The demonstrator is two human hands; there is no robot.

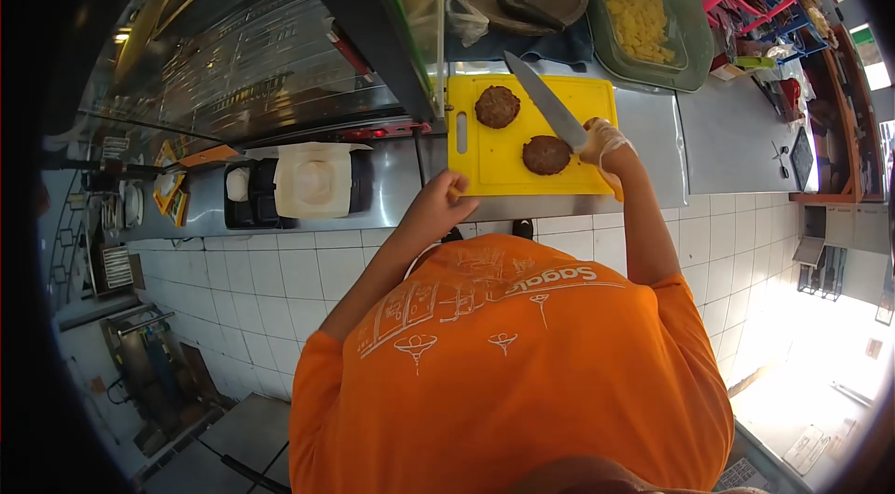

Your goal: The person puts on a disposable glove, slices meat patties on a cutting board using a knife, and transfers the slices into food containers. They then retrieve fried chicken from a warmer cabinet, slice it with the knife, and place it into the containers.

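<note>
Holding the knife [543, 101], right grip [601, 142] is near the yellow board [503, 179]'s right edge, lower patty [546, 156] just beside it; left grip [451, 196] by bottom-left corner, can't tell how wide

From the head, the one view faces forward and steeply down over the orange shirt [522, 373] onto the nearby table [653, 135]; glare probably hides detail lower right.

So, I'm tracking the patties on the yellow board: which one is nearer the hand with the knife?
The lower-right patty, beside the right hand; the other patty lies farther up and left.
</note>
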